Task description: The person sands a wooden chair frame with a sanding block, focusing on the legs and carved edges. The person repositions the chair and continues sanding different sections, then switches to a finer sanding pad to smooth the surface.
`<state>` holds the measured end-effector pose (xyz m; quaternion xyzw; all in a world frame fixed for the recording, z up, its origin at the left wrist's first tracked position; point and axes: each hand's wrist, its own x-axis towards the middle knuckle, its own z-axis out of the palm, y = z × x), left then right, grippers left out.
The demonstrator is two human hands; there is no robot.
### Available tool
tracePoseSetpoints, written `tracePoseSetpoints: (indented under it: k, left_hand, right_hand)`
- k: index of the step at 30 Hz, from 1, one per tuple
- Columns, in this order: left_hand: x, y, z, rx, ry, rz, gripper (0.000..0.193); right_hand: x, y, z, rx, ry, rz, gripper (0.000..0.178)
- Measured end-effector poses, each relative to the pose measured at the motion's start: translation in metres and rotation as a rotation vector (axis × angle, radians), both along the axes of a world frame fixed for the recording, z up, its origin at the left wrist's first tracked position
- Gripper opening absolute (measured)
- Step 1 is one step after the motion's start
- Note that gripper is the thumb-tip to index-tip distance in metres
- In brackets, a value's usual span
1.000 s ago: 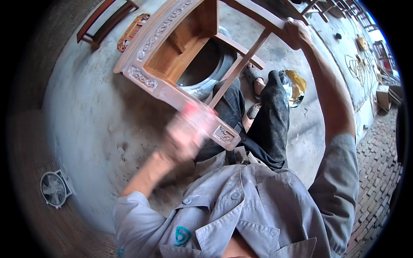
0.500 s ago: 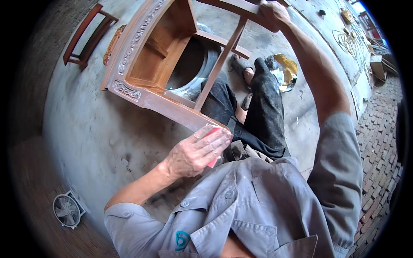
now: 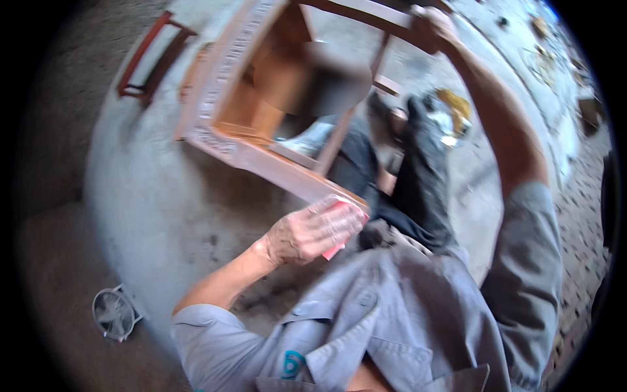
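A carved wooden furniture frame, with curved legs and a boxed brown inner part, lies tilted across my lap. My left hand is closed over a red sheet of sandpaper, pressing it against the end of the near leg. The fingers lie together on top of the sheet and cover most of it. Up at the far right corner, my right hand grips the end of the other leg. Motion blurs the picture, and a smeared dark patch hides the middle of the frame.
A small red-brown wooden piece lies at the upper left. Lower left stands a white fan. Beyond my dark-trousered legs sits a yellow and white crumpled bundle. Brick paving runs along the right.
The whole view has shifted, so everything appears a little farther right and lower. My left hand remains on the near leg's end with the sandpaper, and my right hand keeps its grip.
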<state>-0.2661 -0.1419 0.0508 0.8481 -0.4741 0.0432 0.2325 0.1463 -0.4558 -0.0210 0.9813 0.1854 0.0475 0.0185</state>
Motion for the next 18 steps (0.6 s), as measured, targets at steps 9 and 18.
tracePoseSetpoints:
  k: [9,18]
  left_hand:
    - [-0.022,0.003,-0.011,-0.096,0.068,0.451,0.036]
    - [-0.036,-0.015,0.0,-0.117,0.053,0.528,0.034]
  right_hand:
    - [-0.023,-0.009,0.004,0.121,-0.16,0.165,0.032]
    - [-0.005,0.007,0.015,0.098,-0.069,0.058,0.03]
